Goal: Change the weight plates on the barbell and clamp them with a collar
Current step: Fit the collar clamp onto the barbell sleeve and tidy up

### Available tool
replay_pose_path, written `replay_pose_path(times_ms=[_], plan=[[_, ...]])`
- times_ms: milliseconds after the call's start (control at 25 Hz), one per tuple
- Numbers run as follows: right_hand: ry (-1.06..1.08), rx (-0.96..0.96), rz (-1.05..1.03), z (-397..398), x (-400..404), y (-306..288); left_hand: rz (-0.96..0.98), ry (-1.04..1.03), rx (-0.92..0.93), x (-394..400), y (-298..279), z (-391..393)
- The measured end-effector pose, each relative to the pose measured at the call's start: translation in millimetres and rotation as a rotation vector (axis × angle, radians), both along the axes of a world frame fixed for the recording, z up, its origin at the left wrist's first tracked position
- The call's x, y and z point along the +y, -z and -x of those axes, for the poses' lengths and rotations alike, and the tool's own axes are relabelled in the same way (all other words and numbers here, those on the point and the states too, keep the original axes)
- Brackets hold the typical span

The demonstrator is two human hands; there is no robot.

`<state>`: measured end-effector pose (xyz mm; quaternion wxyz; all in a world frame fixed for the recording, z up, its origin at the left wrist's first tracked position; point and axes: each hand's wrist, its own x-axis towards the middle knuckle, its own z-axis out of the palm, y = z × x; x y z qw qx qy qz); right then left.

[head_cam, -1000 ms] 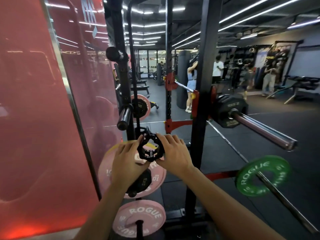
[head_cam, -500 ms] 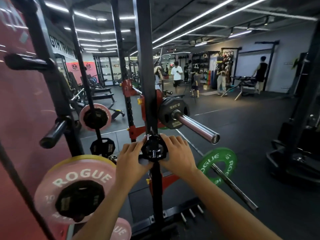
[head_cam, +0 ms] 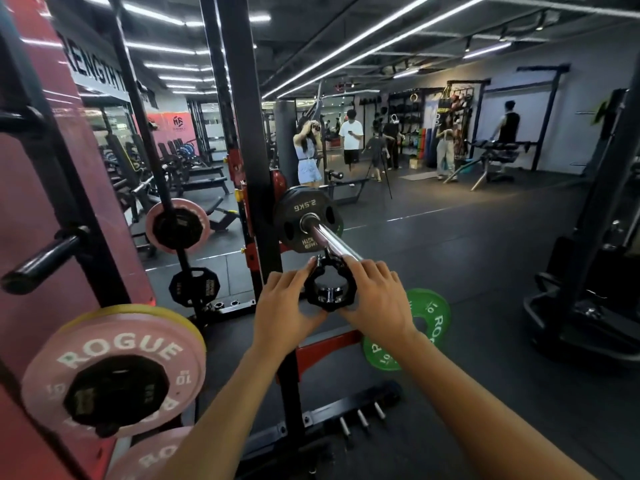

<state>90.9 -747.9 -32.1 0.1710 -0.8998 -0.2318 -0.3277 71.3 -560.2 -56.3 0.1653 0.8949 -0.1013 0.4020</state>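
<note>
While the dark rubber floor (head_cam: 467, 271) stretches away to the right with plenty of bare room, the left side is crowded: a red wall panel (head_cam: 27, 188) runs along the edge, and black storage pegs stand in front of it. A black rack upright (head_cam: 252, 140) rises through the middle of the view. Low on the left, a pink plate (head_cam: 114, 372) marked ROGUE hangs on a peg with a smaller black plate over its centre; a second pink plate (head_cam: 177, 226) hangs further back, likewise with a black one in front.

On the barbell sleeve (head_cam: 334, 244), which points toward the viewer, a black plate (head_cam: 304, 218) marked 2.5KG sits pushed up near the upright, with a sliver of green showing behind it. From that plate out to the hands, the chrome sleeve is bare. A green plate (head_cam: 427, 320) lies low on the right, partly hidden by the right forearm.

Smallest is the black collar (head_cam: 329, 291), held upright at the near end of the sleeve; whether it is already on the sleeve cannot be told. Both hands grip it from opposite sides: left hand (head_cam: 282, 315) curled round its left edge, right hand (head_cam: 375, 301) round its right edge.
</note>
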Motion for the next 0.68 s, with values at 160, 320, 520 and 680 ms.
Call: replay_pose_path(times_ms=[160,320,520,680], plan=[[0.049,0.018,-0.021,1,-24,-1,-0.003,0.022,0.031,-26,-5,-6],[0.052,0.019,0.005,-7,-45,-2,-0.004,0.003,0.035,-47,0,-10],[-0.008,0.021,0.033,-29,-62,10,-0.03,-0.101,0.031,-67,12,-17],[-0.11,0.006,0.037,-52,-68,14,0.0,-0.167,0.02,-77,18,-28]])
